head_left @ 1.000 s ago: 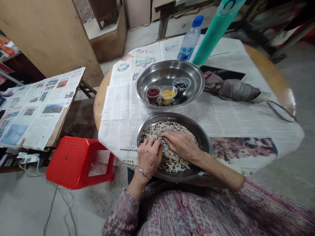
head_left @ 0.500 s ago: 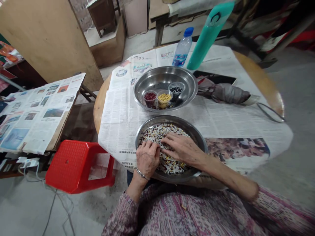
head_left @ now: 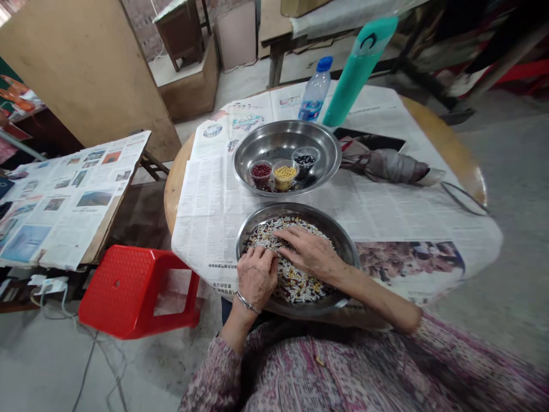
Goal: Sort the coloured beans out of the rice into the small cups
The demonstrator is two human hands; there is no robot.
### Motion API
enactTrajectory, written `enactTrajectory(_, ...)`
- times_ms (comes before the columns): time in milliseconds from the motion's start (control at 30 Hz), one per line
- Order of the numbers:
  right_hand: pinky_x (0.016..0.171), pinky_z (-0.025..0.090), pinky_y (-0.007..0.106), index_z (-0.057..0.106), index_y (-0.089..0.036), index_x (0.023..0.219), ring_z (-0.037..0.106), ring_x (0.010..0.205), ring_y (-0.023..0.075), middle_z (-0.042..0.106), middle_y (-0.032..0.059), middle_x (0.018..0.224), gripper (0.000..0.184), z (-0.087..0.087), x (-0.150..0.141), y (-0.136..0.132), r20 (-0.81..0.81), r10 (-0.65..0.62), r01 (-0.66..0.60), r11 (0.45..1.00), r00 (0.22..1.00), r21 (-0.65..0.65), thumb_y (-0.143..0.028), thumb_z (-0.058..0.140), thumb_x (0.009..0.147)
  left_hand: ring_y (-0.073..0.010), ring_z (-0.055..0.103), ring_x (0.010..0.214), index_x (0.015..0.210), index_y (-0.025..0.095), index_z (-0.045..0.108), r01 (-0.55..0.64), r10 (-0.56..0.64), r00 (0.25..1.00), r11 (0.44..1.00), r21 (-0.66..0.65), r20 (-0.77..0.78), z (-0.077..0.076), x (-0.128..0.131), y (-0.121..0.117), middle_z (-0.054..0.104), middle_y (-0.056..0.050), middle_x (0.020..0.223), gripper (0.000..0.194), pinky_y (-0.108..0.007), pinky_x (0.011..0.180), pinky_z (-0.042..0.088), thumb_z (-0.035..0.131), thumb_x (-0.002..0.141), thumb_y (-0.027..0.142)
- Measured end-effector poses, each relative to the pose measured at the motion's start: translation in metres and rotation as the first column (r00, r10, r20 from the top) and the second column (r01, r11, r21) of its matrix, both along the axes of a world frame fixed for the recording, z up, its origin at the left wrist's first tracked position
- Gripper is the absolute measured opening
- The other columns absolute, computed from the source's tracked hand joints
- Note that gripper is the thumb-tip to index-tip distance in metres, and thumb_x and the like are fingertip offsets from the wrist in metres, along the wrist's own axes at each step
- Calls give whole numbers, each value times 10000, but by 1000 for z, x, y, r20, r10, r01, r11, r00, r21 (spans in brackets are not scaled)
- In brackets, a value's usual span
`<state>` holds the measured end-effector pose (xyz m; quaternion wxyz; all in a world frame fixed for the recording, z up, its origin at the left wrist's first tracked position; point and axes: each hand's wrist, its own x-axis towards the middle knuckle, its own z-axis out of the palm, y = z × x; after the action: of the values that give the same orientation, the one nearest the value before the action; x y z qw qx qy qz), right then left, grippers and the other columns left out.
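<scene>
A steel basin near the table's front edge holds a spread mix of white grains, yellow beans and dark red and black beans. My left hand, with a silver bracelet at the wrist, lies at the basin's left side. Its fingers are bent together and point into the mix; whatever they pinch is hidden. Over the middle of the mix, my right hand has its fingers stretched out and slightly apart, touching the surface. Behind stands a second steel basin with cups of red beans, yellow beans and black beans.
Newspaper covers the round table. At the back stand a water bottle and a teal bottle. A folded umbrella lies right of the far basin. A red stool and a newspaper-covered table are to the left.
My right hand has slid a little to the left over the mix, and its forearm has shifted left too. My left hand has hardly moved.
</scene>
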<state>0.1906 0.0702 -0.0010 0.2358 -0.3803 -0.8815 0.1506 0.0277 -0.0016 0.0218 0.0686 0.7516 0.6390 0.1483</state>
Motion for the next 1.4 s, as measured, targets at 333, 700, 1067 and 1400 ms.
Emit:
enactTrajectory(333, 840, 524, 352, 655, -196, 1102, 629, 974, 228, 670, 96, 1014, 227, -4, -17, 8, 5, -9, 9, 1000, 1000, 11, -234, 490, 950, -193, 584, 903, 946, 231, 643, 3, -3, 1000, 1000, 19, 4, -1, 0, 0, 664, -26, 921, 134, -320, 811, 473, 515, 973, 261)
enactTrajectory(700, 832, 482, 313, 648, -182, 987, 610, 939, 208, 665, 82, 931, 157, -11, -17, 1, 24, 26, -27, 999, 999, 21, -187, 498, 940, -186, 589, 916, 922, 227, 645, 7, -7, 1000, 999, 37, 7, -5, -2, 0, 669, -27, 938, 149, -313, 829, 476, 511, 975, 262)
enactTrajectory(1067, 808, 477, 305, 653, -201, 951, 637, 887, 190, 695, 58, 936, 172, 2, 2, -2, -75, -71, 68, 997, 995, -34, -174, 485, 931, -167, 611, 909, 922, 213, 625, 23, -24, 999, 999, 23, 28, -7, -3, 1, 654, -23, 907, 132, -295, 849, 497, 505, 970, 187)
enactTrajectory(1400, 848, 478, 368, 671, -186, 975, 561, 942, 218, 637, 88, 1007, 143, 8, -8, -42, 74, 360, -359, 933, 930, -27, -269, 570, 918, -166, 589, 1067, 1062, 207, 612, -94, 33, 929, 985, 148, 368, -5, -7, -3, 625, -55, 1056, 395, -321, 982, 502, 368, 868, -36)
